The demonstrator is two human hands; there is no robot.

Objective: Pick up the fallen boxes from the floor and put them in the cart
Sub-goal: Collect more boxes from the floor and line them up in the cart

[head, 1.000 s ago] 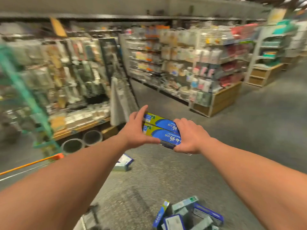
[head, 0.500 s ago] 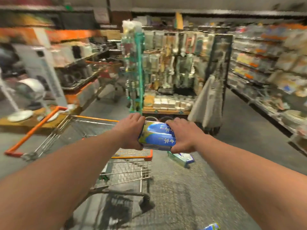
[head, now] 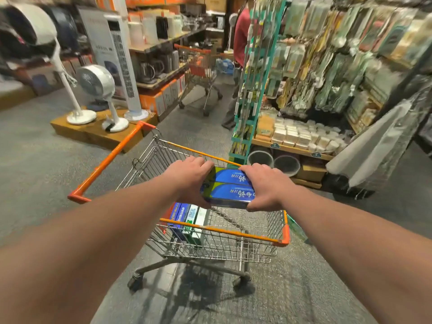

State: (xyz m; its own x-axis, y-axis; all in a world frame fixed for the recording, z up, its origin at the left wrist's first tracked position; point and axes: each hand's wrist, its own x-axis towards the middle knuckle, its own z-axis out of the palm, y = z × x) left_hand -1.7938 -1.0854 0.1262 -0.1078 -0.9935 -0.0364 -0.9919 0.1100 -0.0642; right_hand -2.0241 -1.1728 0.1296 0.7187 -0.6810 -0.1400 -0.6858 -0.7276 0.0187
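Both hands, left hand (head: 190, 181) and right hand (head: 264, 187), fingers curled round the ends, clamp 2 blue boxes (head: 228, 189) above the cart (head: 224, 231), and uneven release could tip one onto the wire rim.

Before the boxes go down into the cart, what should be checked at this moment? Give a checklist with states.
1. Left hand and right hand grip the blue boxes by their ends: ok.
2. Blue boxes are above the cart basket: ok.
3. Bare mesh is free beside the stored boxes: ok.
4. Cart stands steady: cannot tell.
5. Other boxes left on the floor: cannot tell, none in view.
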